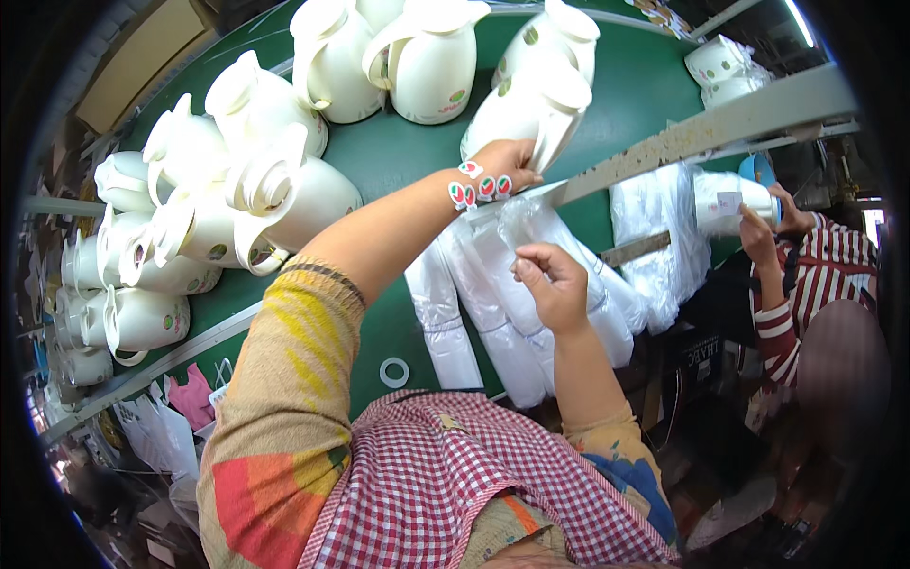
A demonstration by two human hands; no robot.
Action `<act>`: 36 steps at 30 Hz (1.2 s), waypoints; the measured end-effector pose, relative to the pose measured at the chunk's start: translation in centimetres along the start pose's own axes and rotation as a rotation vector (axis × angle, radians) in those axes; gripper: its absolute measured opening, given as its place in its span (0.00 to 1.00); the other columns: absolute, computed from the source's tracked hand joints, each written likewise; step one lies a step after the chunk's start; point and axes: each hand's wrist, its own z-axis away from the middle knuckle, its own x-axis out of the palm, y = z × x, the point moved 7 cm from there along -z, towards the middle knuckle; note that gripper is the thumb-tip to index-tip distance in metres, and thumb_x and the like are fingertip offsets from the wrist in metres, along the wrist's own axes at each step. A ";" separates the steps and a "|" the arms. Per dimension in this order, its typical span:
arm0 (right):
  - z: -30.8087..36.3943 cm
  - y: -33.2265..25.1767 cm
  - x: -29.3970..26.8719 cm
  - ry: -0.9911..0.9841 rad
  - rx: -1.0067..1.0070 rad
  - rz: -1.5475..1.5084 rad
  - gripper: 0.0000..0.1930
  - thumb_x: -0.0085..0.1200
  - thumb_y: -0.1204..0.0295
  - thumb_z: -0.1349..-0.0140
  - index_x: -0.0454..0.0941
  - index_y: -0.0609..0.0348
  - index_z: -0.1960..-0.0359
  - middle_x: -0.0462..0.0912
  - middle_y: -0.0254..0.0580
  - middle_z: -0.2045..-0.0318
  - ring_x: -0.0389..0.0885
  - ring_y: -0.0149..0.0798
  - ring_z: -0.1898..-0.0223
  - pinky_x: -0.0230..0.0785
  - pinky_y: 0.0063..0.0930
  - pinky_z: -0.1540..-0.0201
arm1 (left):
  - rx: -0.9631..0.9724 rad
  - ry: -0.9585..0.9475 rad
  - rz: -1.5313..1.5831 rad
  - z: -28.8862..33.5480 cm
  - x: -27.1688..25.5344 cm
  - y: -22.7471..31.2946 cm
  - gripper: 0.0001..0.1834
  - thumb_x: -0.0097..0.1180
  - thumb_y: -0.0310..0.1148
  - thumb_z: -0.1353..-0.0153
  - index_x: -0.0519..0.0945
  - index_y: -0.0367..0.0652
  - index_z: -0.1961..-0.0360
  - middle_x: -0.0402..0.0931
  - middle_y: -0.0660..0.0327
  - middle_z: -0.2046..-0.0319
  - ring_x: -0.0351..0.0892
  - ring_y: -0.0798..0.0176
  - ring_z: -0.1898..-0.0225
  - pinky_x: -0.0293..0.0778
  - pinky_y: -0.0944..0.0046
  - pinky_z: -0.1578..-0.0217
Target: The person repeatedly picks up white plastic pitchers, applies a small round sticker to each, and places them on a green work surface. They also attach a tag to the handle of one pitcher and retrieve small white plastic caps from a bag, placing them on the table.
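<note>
My left hand [507, 163] is closed around the handle of a white thermos jug [512, 109], which stands on the green table by the metal rail. Several round red, white and green stickers [487, 187] cling to my left wrist. My right hand [553, 282] hovers over bundles of clear plastic bags [498, 303]. Its fingers are curled, with thumb and forefinger close together; whatever they may hold is too small to make out. A second white jug [559, 33] stands just behind the first.
Many more white jugs [431, 71] crowd the table's far and left sides. A worn metal rail [692, 133] runs across at right. A roll of tape [394, 372] lies near my apron. At right, a co-worker in a striped sleeve [825, 256] handles another white jug [718, 202].
</note>
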 end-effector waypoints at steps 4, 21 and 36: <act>-2.3 -1.5 0.1 0.024 -0.199 0.140 0.05 0.56 0.78 0.45 0.78 0.62 0.66 0.78 0.35 0.74 0.74 0.27 0.73 0.65 0.18 0.71 | -0.003 -0.042 -0.031 -1.5 -0.8 -1.1 0.15 0.60 0.30 0.46 0.74 0.37 0.58 0.78 0.58 0.72 0.76 0.65 0.70 0.71 0.67 0.66; -33.6 -6.0 11.7 -0.155 -0.298 1.276 0.42 0.59 0.44 0.61 0.68 0.50 0.43 0.70 0.46 0.45 0.67 0.51 0.43 0.65 0.39 0.46 | -0.286 0.625 0.099 3.7 -17.6 -5.2 0.15 0.56 0.40 0.44 0.73 0.38 0.64 0.73 0.58 0.75 0.70 0.63 0.73 0.66 0.65 0.71; -25.7 -7.6 14.5 -0.672 -0.516 1.186 0.34 0.58 0.61 0.57 0.69 0.40 0.42 0.66 0.43 0.41 0.64 0.47 0.41 0.59 0.37 0.40 | -0.170 0.599 0.391 11.4 -13.0 -3.3 0.14 0.50 0.38 0.41 0.76 0.40 0.60 0.77 0.53 0.73 0.75 0.57 0.70 0.70 0.60 0.64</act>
